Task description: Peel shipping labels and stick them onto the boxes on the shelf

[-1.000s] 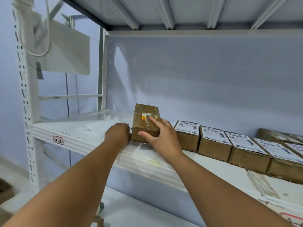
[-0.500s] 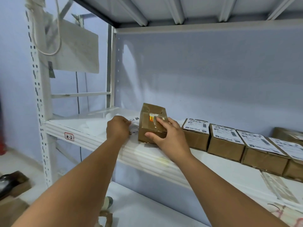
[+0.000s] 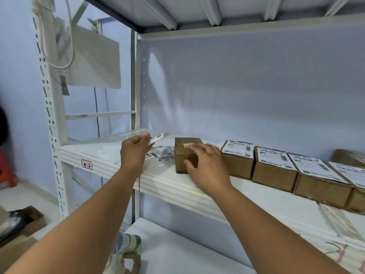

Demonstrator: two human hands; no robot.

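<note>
Brown cardboard box (image 3: 185,157) at the left end of the row on the shelf (image 3: 102,163), top bare apart from a small orange sticker (image 3: 186,146), just beside the labelled boxes (image 3: 238,161) running off to the right. Gripped by right hand (image 3: 206,168), fingers laid over the top and thumb against the front face, likely to stop it sliding during the sticking. Further left, left hand (image 3: 135,152) raised above the shelf, pinching a label (image 3: 157,137) by one end between thumb and fingertips. Held clear of box and shelf, probably to keep the glue side off everything until placement. Long axis of label roughly left to right, free end pointing toward the box and tilted slightly up, printed face upward. Below it, flat on the shelf, a sheet (image 3: 163,155) of further labels, close against the box's left side. Box apparently lying with its long axis front to back, like its neighbours — hard to confirm under the hand
</note>
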